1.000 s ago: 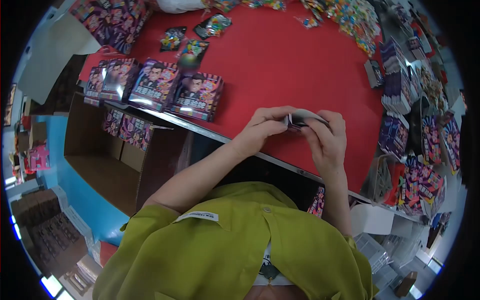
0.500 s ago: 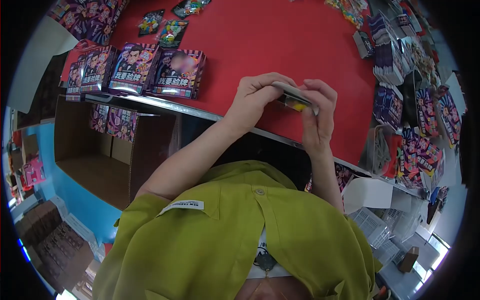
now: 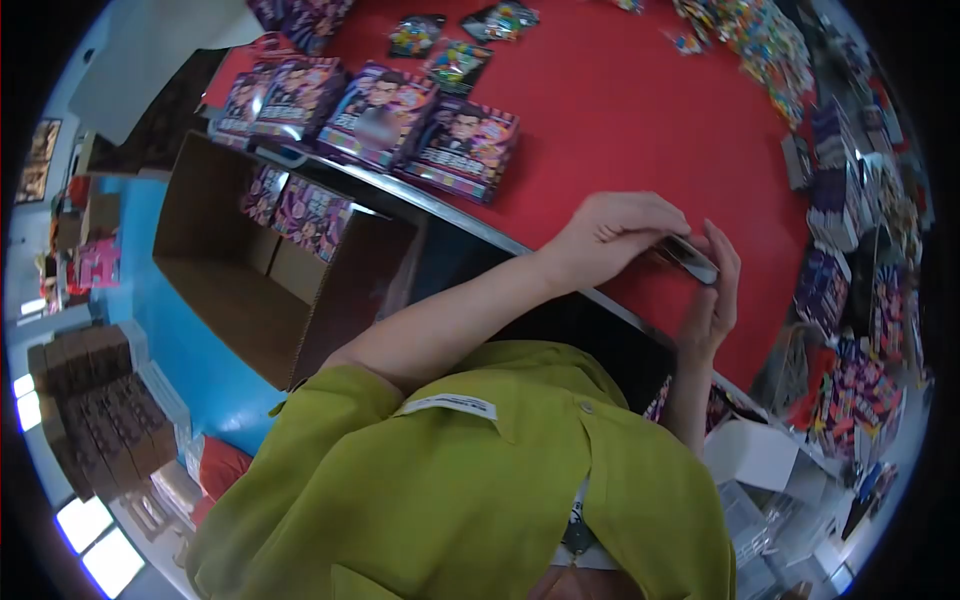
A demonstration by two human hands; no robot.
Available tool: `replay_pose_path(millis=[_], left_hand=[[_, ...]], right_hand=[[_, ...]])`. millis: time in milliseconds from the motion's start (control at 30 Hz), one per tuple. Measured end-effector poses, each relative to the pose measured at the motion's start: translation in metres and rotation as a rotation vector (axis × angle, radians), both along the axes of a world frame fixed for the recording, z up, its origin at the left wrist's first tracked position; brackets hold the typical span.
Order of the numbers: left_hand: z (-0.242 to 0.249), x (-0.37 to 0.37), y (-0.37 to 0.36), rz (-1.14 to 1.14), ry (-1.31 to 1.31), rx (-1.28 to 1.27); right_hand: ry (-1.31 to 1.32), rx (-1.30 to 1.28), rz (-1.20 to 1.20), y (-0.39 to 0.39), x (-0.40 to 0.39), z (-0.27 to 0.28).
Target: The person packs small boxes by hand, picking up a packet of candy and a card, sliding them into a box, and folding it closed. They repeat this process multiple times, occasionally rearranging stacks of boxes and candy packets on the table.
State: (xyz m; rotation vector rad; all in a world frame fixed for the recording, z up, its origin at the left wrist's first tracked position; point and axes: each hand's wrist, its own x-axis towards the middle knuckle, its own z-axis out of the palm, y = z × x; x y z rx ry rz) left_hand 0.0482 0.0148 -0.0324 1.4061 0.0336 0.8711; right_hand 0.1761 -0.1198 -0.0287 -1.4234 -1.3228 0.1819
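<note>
Above the near edge of the red table (image 3: 600, 120), my left hand (image 3: 612, 240) is closed on one end of a small flat packet (image 3: 694, 262). My right hand (image 3: 716, 285) holds the packet's other end between thumb and fingers. The packet is tilted, with a pale, shiny side showing. Its other face is hidden, and blur hides any print. To the left of my hands, several purple printed boxes (image 3: 462, 150) stand in a row along the table edge.
Small candy bags (image 3: 458, 66) lie behind the boxes. An open cardboard carton (image 3: 235, 300) sits below the table at left. Colourful candy packets (image 3: 755, 50) are heaped at the back right. Stacked purple cartons (image 3: 828, 185) and a white box (image 3: 752, 452) are on the right.
The camera view has turned, so the table and boxes appear farther right. The packet has tilted between my hands, and the yellow piece seen at it before no longer shows.
</note>
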Motion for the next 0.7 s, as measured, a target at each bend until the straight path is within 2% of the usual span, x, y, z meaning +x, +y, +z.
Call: replay_pose_path(millis=[67,133,200,233,267,300,333,367,400,433,467,500,567,633,700], left_hand=[[0.002,-0.003,0.006,0.04,0.019,0.092],[0.001,-0.003,0.005,0.062,0.037,0.165],[-0.002,-0.003,0.002,0.031,0.005,0.061],[-0.002,-0.002,0.0,0.048,0.009,0.067],[-0.002,-0.002,-0.001,-0.041,0.031,-0.12],[-0.002,-0.001,0.0,-0.13,0.052,-0.306],[-0.003,0.0,0.002,-0.113,0.052,-0.295],[-0.007,0.002,0.003,-0.194,0.064,-0.495],[-0.008,0.002,0.003,-0.279,0.071,-0.698],[-0.006,0.002,0.003,-0.269,0.063,-0.692],[-0.004,0.001,0.005,-0.179,0.002,-0.32],[0.0,-0.003,0.008,-0.085,-0.048,0.052],[0.003,-0.015,0.013,-0.063,-0.003,0.132],[0.008,-0.021,0.02,0.025,0.065,0.529],[0.008,-0.019,0.016,0.08,0.043,0.583]], right_hand=[[0.709,0.121,0.209,-0.001,-0.005,-0.001],[0.724,0.091,0.214,-0.006,0.001,-0.007],[0.736,0.055,0.209,-0.006,0.009,-0.008],[0.876,0.029,0.3,-0.005,0.014,-0.007],[1.014,0.001,0.393,-0.004,0.017,-0.006],[1.016,0.002,0.414,-0.002,0.012,-0.002],[0.608,-0.083,0.195,0.0,0.006,0.003],[0.196,-0.155,-0.026,0.0,0.003,0.005],[0.192,-0.149,-0.013,-0.003,0.004,0.001],[-0.129,-0.078,-0.052,-0.006,0.008,-0.007],[-0.449,0.005,-0.089,-0.005,0.013,-0.013],[-0.447,0.02,-0.076,-0.003,0.014,-0.01],[-0.661,-0.018,-0.098,-0.009,0.016,-0.004],[-0.603,-0.038,-0.098,-0.011,0.013,-0.002],[-0.545,-0.059,-0.094,-0.01,0.009,0.001]])
